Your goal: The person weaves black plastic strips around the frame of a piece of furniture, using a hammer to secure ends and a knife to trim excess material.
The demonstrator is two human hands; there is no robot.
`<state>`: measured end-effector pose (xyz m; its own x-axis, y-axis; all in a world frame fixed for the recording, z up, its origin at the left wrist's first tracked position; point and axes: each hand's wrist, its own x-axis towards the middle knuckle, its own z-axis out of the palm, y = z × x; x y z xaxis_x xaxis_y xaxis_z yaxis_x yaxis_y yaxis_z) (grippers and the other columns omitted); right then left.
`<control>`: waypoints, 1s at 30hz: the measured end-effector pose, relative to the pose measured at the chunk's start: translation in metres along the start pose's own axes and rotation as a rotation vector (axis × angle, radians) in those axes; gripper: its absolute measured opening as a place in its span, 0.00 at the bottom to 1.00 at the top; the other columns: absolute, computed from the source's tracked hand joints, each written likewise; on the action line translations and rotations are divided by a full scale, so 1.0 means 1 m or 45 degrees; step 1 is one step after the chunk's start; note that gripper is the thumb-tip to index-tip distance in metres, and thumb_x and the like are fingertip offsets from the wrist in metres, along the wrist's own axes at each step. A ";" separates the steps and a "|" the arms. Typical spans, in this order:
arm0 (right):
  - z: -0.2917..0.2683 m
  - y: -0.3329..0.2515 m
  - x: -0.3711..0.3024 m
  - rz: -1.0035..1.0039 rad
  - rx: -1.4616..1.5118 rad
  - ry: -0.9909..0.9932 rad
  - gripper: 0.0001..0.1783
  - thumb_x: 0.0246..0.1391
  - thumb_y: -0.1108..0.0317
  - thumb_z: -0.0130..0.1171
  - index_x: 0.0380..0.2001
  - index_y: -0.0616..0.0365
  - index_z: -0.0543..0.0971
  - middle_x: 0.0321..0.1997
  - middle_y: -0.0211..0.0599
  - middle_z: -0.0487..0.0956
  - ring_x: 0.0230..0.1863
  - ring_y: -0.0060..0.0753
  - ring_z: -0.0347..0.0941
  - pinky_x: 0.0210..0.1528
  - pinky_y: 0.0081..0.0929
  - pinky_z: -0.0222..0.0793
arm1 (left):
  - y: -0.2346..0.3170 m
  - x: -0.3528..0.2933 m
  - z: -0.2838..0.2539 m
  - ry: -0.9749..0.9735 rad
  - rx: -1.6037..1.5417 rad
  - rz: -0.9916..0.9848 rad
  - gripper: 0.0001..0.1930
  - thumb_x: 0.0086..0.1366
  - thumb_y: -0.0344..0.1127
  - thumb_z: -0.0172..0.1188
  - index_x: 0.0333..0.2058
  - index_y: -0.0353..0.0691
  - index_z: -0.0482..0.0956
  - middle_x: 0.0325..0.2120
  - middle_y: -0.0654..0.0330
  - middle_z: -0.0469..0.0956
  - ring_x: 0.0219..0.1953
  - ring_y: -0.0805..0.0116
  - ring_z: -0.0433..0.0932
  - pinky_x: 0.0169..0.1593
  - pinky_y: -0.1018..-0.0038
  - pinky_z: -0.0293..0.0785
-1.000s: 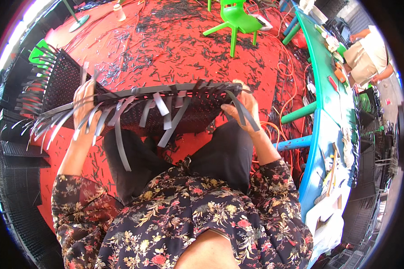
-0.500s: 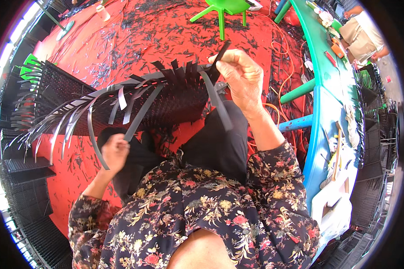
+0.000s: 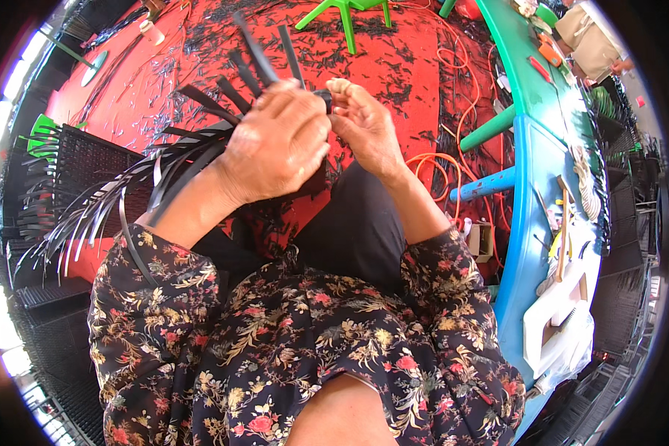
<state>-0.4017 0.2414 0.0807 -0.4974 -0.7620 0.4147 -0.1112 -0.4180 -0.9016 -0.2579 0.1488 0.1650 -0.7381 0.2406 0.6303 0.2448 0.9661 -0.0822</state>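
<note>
A dark woven panel fringed with long flat black strips (image 3: 137, 178) leans across my lap, mostly behind my left arm. My left hand (image 3: 282, 141), slightly blurred, is curled closed at the panel's edge. A smeared black strip (image 3: 254, 48) rises from its knuckles and seems gripped in it; the fingertips are hidden. Close beside it on the right, my right hand (image 3: 368, 130) pinches a short dark strip end (image 3: 322, 99) between thumb and fingers. One loose strip hangs down over my left sleeve.
Black offcuts litter the red floor covering (image 3: 394, 82). A green plastic stool (image 3: 346, 18) stands ahead. Along the right runs a green and blue table (image 3: 531, 171) with tools on it, orange cable (image 3: 461, 119) nearby. More dark woven panels (image 3: 89, 160) stand left. Another person (image 3: 583, 33) is at far right.
My left hand has swung up from the lower left to the panel's edge, next to my right hand. The right hand has come slightly down. The view has shifted a little.
</note>
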 end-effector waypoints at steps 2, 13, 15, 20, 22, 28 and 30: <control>0.000 0.005 -0.004 0.190 0.072 -0.106 0.24 0.51 0.75 0.60 0.53 0.63 0.70 0.45 0.35 0.78 0.47 0.24 0.73 0.51 0.26 0.68 | -0.003 0.003 0.002 -0.011 0.110 -0.103 0.20 0.47 0.30 0.66 0.39 0.33 0.72 0.38 0.51 0.73 0.41 0.49 0.74 0.50 0.55 0.70; 0.012 -0.017 -0.033 0.237 0.228 -0.130 0.20 0.54 0.76 0.57 0.51 0.63 0.72 0.45 0.32 0.76 0.47 0.21 0.72 0.52 0.24 0.67 | 0.003 -0.008 -0.017 -0.395 -0.060 -0.600 0.14 0.58 0.40 0.62 0.32 0.36 0.72 0.24 0.51 0.74 0.29 0.47 0.75 0.30 0.58 0.70; 0.010 -0.024 -0.046 0.318 0.416 -0.139 0.19 0.54 0.78 0.55 0.50 0.64 0.72 0.45 0.29 0.75 0.47 0.18 0.69 0.53 0.21 0.66 | 0.019 -0.012 -0.022 -0.335 -0.087 -0.602 0.13 0.56 0.39 0.64 0.32 0.36 0.72 0.24 0.52 0.74 0.28 0.48 0.75 0.30 0.59 0.70; 0.011 -0.036 -0.077 0.214 0.444 -0.301 0.16 0.52 0.75 0.58 0.45 0.64 0.74 0.42 0.33 0.75 0.46 0.25 0.70 0.52 0.25 0.65 | 0.061 -0.027 -0.037 -0.331 0.010 -0.492 0.16 0.54 0.43 0.64 0.32 0.36 0.73 0.23 0.55 0.73 0.25 0.54 0.73 0.30 0.63 0.68; 0.015 -0.037 -0.089 0.028 0.091 -0.349 0.17 0.49 0.74 0.61 0.45 0.64 0.75 0.41 0.38 0.76 0.46 0.30 0.71 0.51 0.26 0.65 | 0.068 -0.035 -0.043 -0.328 0.002 -0.456 0.17 0.54 0.44 0.65 0.31 0.34 0.73 0.22 0.55 0.72 0.23 0.55 0.73 0.29 0.63 0.68; 0.038 -0.037 -0.113 -0.085 0.029 -0.378 0.22 0.42 0.76 0.64 0.45 0.65 0.75 0.44 0.47 0.76 0.48 0.44 0.73 0.51 0.33 0.68 | 0.076 -0.061 -0.056 -0.307 -0.021 -0.406 0.21 0.52 0.46 0.66 0.30 0.32 0.73 0.19 0.56 0.71 0.20 0.56 0.71 0.26 0.63 0.68; 0.044 -0.039 -0.117 -0.080 0.049 -0.443 0.23 0.42 0.77 0.64 0.45 0.65 0.76 0.44 0.48 0.76 0.48 0.45 0.73 0.51 0.33 0.68 | 0.083 -0.069 -0.064 -0.304 -0.030 -0.415 0.20 0.51 0.46 0.66 0.28 0.33 0.74 0.19 0.56 0.71 0.19 0.57 0.71 0.27 0.64 0.69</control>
<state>-0.3014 0.3256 0.0725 -0.1674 -0.8543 0.4922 -0.0964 -0.4826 -0.8705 -0.1464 0.2059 0.1638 -0.9040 -0.0605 0.4232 -0.0142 0.9936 0.1116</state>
